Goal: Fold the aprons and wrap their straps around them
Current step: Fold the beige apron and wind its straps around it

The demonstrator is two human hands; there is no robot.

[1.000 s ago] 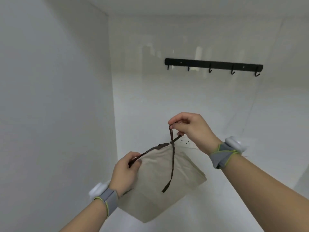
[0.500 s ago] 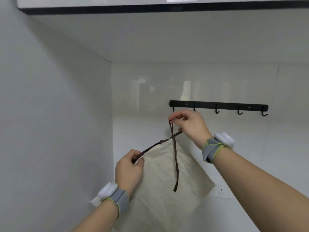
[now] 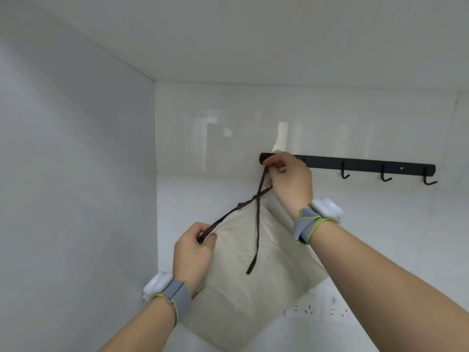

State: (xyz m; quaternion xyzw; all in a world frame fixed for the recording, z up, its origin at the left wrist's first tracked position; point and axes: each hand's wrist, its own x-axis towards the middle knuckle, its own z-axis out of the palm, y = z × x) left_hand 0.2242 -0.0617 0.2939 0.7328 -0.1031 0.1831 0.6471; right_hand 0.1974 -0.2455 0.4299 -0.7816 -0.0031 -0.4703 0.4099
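Note:
A folded beige apron hangs in the air in front of the white back wall. Its dark brown strap crosses over itself above the cloth, and one loose end dangles down the front. My left hand grips the apron's top left corner and pinches the strap there. My right hand pinches the strap's upper loop and holds it up against the left end of the black hook rail. Whether the loop sits on a hook is hidden by my fingers.
The black rail carries three free hooks to the right of my right hand. White walls close the alcove on the left and at the back. A white socket strip sits low on the back wall.
Both hands have lifted the apron. My right hand rose with the strap loop from mid-air up to the left end of the hook rail.

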